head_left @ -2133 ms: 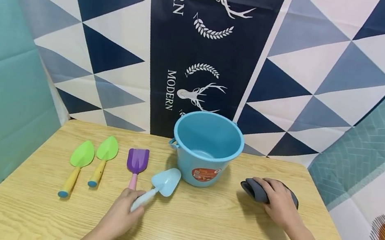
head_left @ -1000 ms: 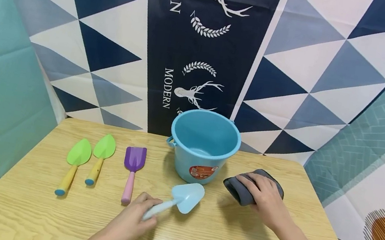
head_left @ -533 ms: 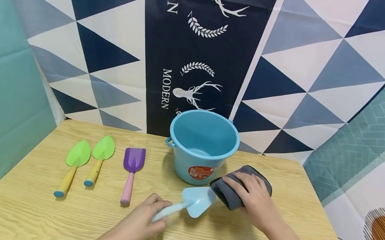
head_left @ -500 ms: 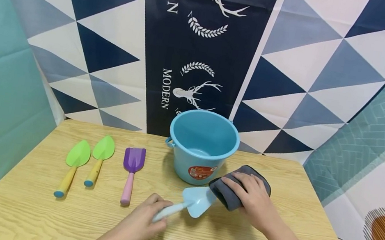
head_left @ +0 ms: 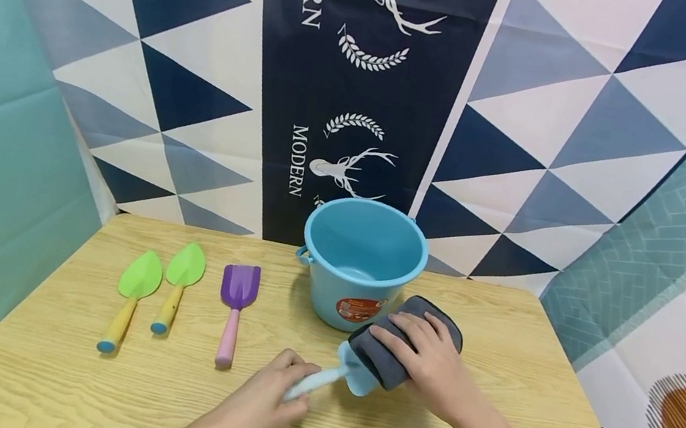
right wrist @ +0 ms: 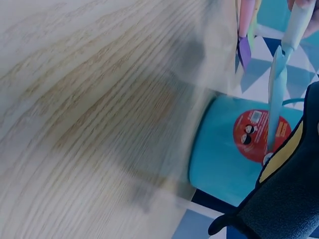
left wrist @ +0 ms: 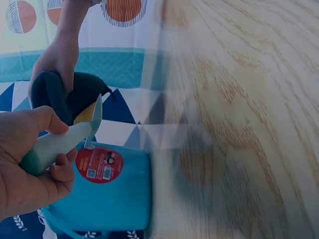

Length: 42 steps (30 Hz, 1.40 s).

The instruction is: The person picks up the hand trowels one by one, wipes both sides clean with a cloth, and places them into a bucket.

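Note:
My left hand (head_left: 272,396) grips the handle of a light blue toy shovel (head_left: 360,379), holding it above the table in front of the bucket. A folded dark grey cloth (head_left: 407,342) is in my right hand (head_left: 429,367), fingers spread over its top. The cloth overlaps the shovel's blade in the head view and hides much of it. In the left wrist view the shovel handle (left wrist: 65,144) sits between thumb and curled fingers. From the right wrist, the cloth (right wrist: 284,194) shows a yellowish inner face beside the blade (right wrist: 276,94).
A blue bucket (head_left: 331,294) with a red label stands at the back middle. Left of it lie a purple shovel (head_left: 239,287) with a pink handle and two green trowels (head_left: 141,276) (head_left: 186,264) with yellow handles. A patterned curtain (head_left: 362,84) hangs behind the wooden table (head_left: 59,379).
My left hand has lifted the light blue shovel away from the purple one and moved right. The right hand has brought the cloth leftward until it overlaps the blade.

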{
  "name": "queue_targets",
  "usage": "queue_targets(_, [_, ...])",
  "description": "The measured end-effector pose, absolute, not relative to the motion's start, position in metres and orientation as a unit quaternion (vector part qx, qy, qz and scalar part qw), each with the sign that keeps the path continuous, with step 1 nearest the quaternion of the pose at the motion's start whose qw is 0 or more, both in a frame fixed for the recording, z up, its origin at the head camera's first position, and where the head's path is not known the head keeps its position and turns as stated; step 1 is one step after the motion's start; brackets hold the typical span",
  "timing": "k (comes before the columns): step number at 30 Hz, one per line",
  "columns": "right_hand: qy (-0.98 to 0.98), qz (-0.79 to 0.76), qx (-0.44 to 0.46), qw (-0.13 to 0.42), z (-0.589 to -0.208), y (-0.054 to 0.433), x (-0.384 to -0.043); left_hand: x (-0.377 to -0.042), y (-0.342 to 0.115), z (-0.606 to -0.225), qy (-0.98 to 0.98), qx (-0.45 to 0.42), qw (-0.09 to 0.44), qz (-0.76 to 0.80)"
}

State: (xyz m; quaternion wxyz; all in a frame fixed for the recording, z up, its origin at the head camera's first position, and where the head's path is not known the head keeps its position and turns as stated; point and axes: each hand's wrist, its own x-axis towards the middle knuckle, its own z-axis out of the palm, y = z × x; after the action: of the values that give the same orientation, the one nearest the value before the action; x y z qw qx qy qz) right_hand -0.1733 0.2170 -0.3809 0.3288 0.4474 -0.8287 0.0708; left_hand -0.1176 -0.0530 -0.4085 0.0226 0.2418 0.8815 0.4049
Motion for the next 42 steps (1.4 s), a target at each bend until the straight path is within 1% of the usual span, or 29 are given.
queue_targets(4, [-0.829,0.047,0.450,0.328,-0.3831,0.2130,-0.1725,-0.1173,-0.0508,-0.4067,0.880,0.252,0.027,0.402])
queue_targets(8, [-0.833,0.027,0.449,0.322,-0.3838,0.2116,-0.1718,-0.1162,-0.0495,-0.4044,0.880,0.259,0.020,0.399])
queue_targets(14, [-0.820,0.019,0.467,0.330,-0.3852,0.2104,-0.1732,-0.1146,-0.0499,-0.4026,0.879,0.263,0.016,0.398])
queue_targets(23, [-0.832,-0.001,0.468,0.299,-0.3882,0.2118,-0.1701,-0.1125,-0.0502,-0.4050,0.876,0.274,0.003,0.398])
queue_targets(36, [-0.804,-0.027,0.483,0.346,-0.3910,0.2065,-0.1708,-0.1118,-0.0524,-0.4042,0.875,0.274,-0.004,0.400])
queue_targets(42, [-0.797,-0.038,0.485,0.357,-0.3914,0.2074,-0.1727,-0.1114,-0.0537,-0.4055,0.873,0.272,-0.007,0.405])
